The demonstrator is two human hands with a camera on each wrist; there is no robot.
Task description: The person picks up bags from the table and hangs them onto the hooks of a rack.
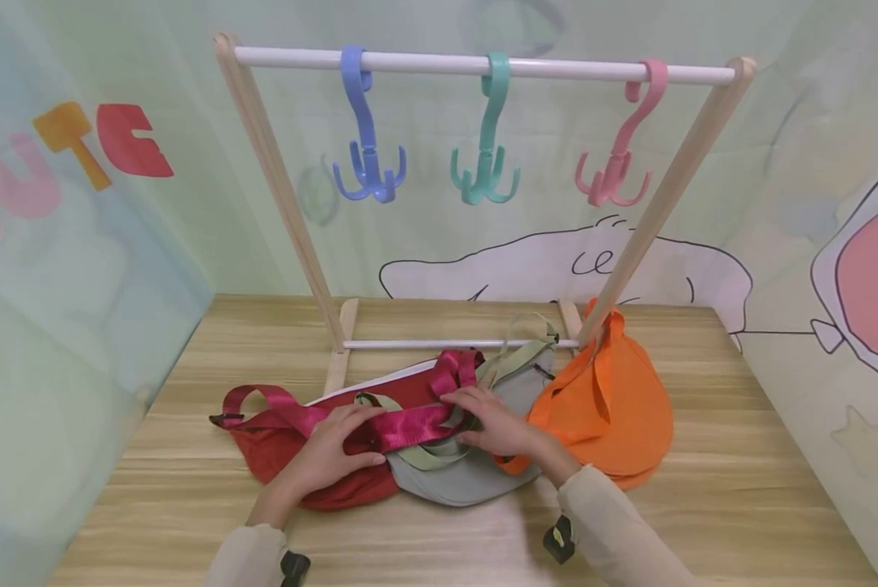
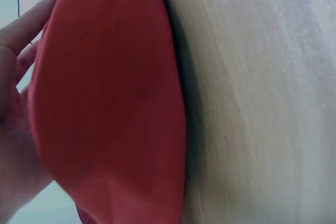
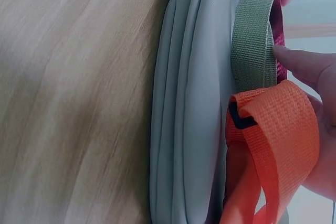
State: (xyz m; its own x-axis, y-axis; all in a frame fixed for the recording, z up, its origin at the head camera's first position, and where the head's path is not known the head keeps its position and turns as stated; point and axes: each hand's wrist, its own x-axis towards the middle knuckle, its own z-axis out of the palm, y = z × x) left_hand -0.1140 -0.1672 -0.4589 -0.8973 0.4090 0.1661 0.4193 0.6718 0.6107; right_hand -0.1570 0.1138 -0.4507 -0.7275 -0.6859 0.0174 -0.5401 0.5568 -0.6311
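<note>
A red waist bag (image 1: 288, 456) with a shiny magenta strap (image 1: 412, 428) lies on the wooden table, overlapping a grey waist bag (image 1: 446, 481) with a pale green strap (image 3: 254, 35). My left hand (image 1: 332, 448) is over the red bag, its fingers and thumb bent about the left part of the magenta strap. At the strap's right part, my right hand (image 1: 493, 424) holds it between fingers and thumb, the thumb also by the green strap. Between the hands the magenta strap runs nearly straight. To the right lies an orange bag (image 1: 633, 408), its strap (image 3: 286, 135) near my right wrist.
Behind the bags stands a wooden rack with a white top bar (image 1: 424, 62) and a low crossbar (image 1: 409, 344). From the top bar hang a blue hook (image 1: 368, 155), a green hook (image 1: 490, 147) and a pink hook (image 1: 618, 155). Printed cloth walls (image 1: 152, 244) surround the table (image 1: 747, 456).
</note>
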